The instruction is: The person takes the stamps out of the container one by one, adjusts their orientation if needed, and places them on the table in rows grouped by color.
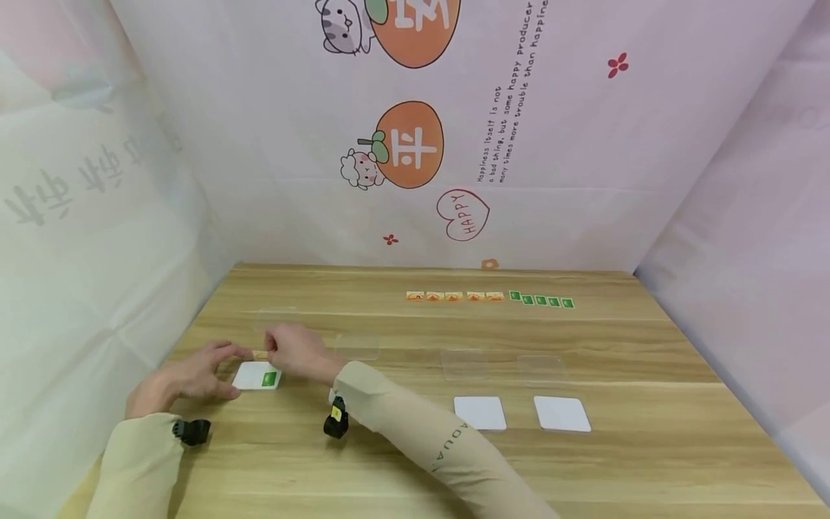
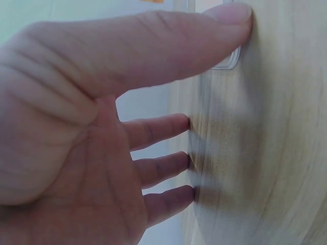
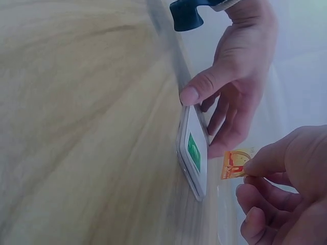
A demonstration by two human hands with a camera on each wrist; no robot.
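A white rectangular card in a clear case, bearing a green sticker, lies flat on the wooden table at the left. My left hand holds the case at its left end, thumb at the near corner and index finger at the far one. The other left fingers reach down to the tabletop in the left wrist view. Just beyond the case, my right hand pinches a small orange sticker between thumb and index finger. In the right wrist view the sticker hangs slightly apart from the white card.
Two white rectangles lie to the right. Several clear plastic pieces are spread over the table. At the back lie a row of orange stickers and a row of green stickers. Printed cloth hangs around the table.
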